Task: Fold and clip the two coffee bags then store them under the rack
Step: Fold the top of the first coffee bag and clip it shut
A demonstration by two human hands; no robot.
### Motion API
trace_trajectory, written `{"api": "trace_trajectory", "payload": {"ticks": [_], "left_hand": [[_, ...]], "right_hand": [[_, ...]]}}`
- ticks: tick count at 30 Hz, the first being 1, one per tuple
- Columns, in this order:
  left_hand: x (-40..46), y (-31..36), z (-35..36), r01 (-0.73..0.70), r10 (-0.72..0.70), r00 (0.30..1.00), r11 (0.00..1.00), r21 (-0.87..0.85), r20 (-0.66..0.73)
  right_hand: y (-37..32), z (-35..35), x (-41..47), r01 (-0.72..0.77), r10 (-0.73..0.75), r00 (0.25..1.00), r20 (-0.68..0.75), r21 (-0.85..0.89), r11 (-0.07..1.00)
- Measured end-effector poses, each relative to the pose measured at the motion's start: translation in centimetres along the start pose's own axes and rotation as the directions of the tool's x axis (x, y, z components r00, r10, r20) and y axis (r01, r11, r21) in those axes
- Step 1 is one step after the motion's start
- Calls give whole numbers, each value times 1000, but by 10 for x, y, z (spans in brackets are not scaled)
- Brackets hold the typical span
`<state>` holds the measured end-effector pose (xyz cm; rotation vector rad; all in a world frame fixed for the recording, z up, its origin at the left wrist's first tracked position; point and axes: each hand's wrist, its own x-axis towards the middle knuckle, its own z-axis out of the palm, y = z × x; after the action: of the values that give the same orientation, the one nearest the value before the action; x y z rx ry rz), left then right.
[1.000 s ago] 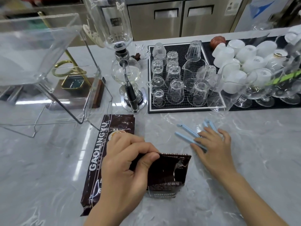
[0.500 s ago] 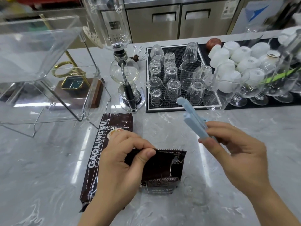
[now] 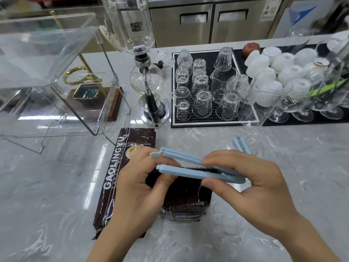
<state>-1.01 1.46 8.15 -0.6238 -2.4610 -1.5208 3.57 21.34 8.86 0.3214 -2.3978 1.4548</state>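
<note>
Our right hand pinches the hinged end of a pale blue bag clip between thumb and fingers, its two arms parted and pointing left over the folded top of the smaller coffee bag. Our left hand pinches that fold, thumb in front, fingers behind. Half a second ago the clip was raised clear of the bag and pointing away from us; now it lies level at the fold. The longer coffee bag lies flat just beside, partly under our left hand. A second blue clip rests on the marble surface behind our right hand. Bare surface opens to left, right and front. Behind stand the clear rack at left, a siphon brewer, and a black mat crowded with upturned glasses.
</note>
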Motion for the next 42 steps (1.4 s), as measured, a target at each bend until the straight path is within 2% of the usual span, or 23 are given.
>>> {"api": "trace_trajectory", "payload": {"ticks": [5, 9, 14, 23, 28, 33, 42], "left_hand": [[-6, -4, 0, 85, -83, 996, 986, -140, 19], [-15, -8, 2, 218, -225, 974, 902, -374, 24], [-22, -13, 2, 267, -293, 956, 830, -490, 25], [-27, -16, 4, 264, -309, 951, 773, -577, 22], [-27, -14, 2, 277, -309, 949, 725, -631, 61], [-28, -11, 3, 312, -350, 935, 738, -599, 57], [-28, -15, 5, 287, -322, 946, 784, -550, 35]], "right_hand": [[-5, -4, 3, -65, 65, 996, 57, -16, 998], [-6, -6, 7, -91, 93, 991, 93, -24, 996], [-8, -7, 13, -110, 109, 982, 152, -7, 994], [-8, 2, 19, -67, 54, 977, 207, 55, 996], [-5, 9, 21, -94, 65, 969, 237, 116, 989], [-3, 15, 22, -78, 49, 967, 252, 110, 991], [-5, 23, 23, -27, 2, 976, 219, 111, 993]]}}
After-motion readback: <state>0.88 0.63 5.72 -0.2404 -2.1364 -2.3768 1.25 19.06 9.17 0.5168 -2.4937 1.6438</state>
